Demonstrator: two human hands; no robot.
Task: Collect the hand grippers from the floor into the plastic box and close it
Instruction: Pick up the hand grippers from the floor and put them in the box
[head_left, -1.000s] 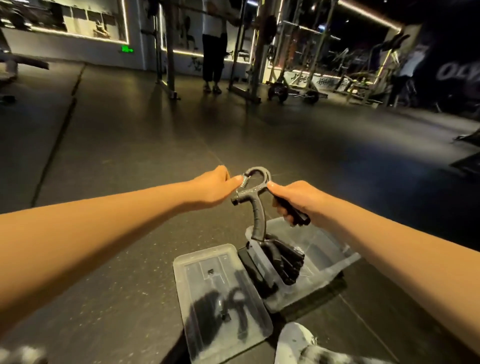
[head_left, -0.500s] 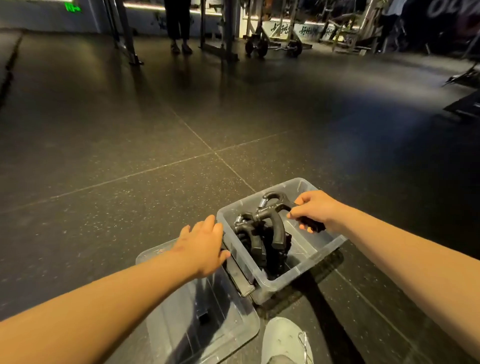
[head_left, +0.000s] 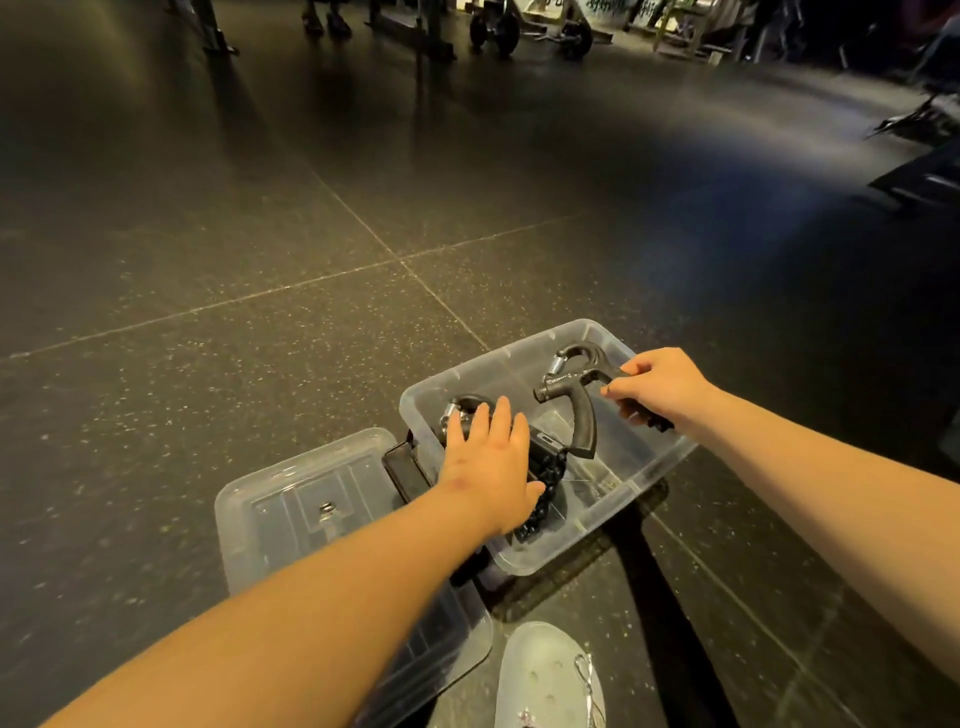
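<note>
Black hand gripper, clear plastic box, speckled dark floor, pale shoe

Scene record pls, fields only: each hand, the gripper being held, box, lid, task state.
left hand: flat, fingers straight, pressing on the stacked grippers inside the plastic box
right hand: grips one handle of the held gripper
held gripper: over the open plastic box, not yet released
plastic box: on the floor, open
lid: off, flat on the floor, left of the plastic box
task state: box not closed
</note>
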